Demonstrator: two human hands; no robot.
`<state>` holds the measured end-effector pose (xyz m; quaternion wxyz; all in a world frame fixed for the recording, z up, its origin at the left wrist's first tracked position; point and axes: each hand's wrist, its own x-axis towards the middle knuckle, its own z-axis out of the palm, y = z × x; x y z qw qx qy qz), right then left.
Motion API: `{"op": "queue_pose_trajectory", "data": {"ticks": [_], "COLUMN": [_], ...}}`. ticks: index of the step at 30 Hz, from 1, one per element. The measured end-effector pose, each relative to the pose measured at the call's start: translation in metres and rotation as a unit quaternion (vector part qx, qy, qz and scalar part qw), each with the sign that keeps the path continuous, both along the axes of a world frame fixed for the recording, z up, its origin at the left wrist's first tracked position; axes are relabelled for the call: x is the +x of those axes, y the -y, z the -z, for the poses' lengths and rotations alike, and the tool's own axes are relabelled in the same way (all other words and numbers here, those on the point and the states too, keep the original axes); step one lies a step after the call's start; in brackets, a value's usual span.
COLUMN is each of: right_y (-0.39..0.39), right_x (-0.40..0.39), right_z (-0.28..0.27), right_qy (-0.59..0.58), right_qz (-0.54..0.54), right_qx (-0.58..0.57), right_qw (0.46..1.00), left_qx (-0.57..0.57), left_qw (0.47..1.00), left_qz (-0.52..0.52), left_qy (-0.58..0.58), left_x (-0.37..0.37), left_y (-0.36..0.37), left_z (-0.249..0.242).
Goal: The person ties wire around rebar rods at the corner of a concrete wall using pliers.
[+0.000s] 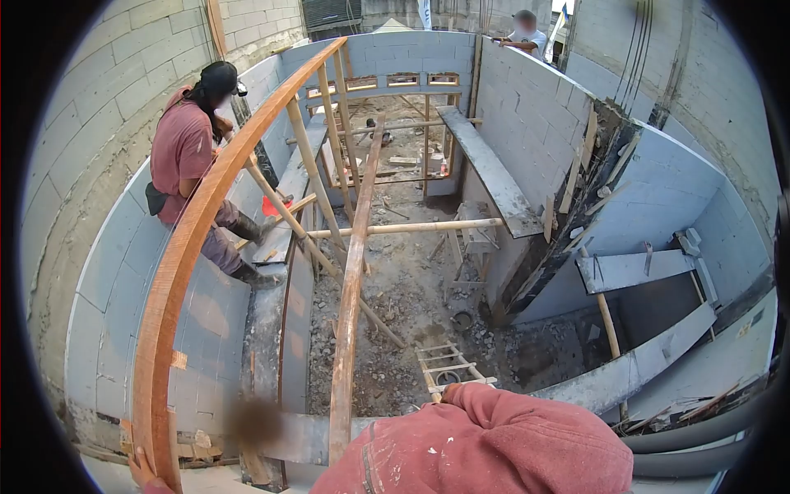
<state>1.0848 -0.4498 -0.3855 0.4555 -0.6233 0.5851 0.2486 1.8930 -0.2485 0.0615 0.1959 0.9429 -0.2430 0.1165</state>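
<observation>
At the lower left, my left hand (145, 471) grips the near end of a long reddish-brown wooden beam (193, 210), its fingers against the beam's outer side. The beam looks curved through the lens and rises to the top of upright poles (308, 160). Across the bottom middle spreads a red sleeve and top (494, 440). Only a small part of my right hand (452, 394) shows past the cuff, near a small wooden ladder (447, 365); its fingers and anything in them are hidden. A worn plank (357, 272) stretches away left of the sleeve.
A person in a red shirt (186, 152) stands on planks (284, 222) at the left. Another person (525, 37) is behind the far right wall (535, 103). A bamboo pole (420, 227) crosses above the rubble floor (395, 305). Scaffold boards (634, 366) lie at the right.
</observation>
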Motion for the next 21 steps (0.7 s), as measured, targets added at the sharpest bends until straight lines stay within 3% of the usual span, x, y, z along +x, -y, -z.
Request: {"op": "queue_pose_trajectory", "data": {"ticks": [4, 15, 17, 19, 21], "right_y": [-0.001, -0.002, -0.005, -0.01, -0.017], "right_x": [0.001, -0.001, -0.005, -0.013, -0.016], "right_z": [-0.016, -0.033, -0.036, -0.04, -0.03], "right_qy": [0.009, 0.024, 0.026, 0.027, 0.027], "right_qz": [0.005, 0.02, 0.016, 0.035, 0.122], "right_qx": [0.002, -0.002, -0.006, -0.012, -0.007], "right_qw": [1.0, 1.0, 1.0, 0.999, 0.992], "left_qx": [0.005, -0.035, -0.029, -0.047, -0.039], "left_qw": [0.999, 0.999, 0.997, 0.994, 0.995], "left_qz": [0.043, 0.028, 0.073, 0.09, 0.086], "left_qy": [-0.005, -0.004, -0.02, -0.038, -0.027], "left_x": [0.006, -0.002, -0.008, -0.035, -0.048], "left_y": [-0.004, -0.002, -0.006, -0.007, -0.004], "left_z": [-0.003, 0.001, -0.004, -0.017, -0.025]}}
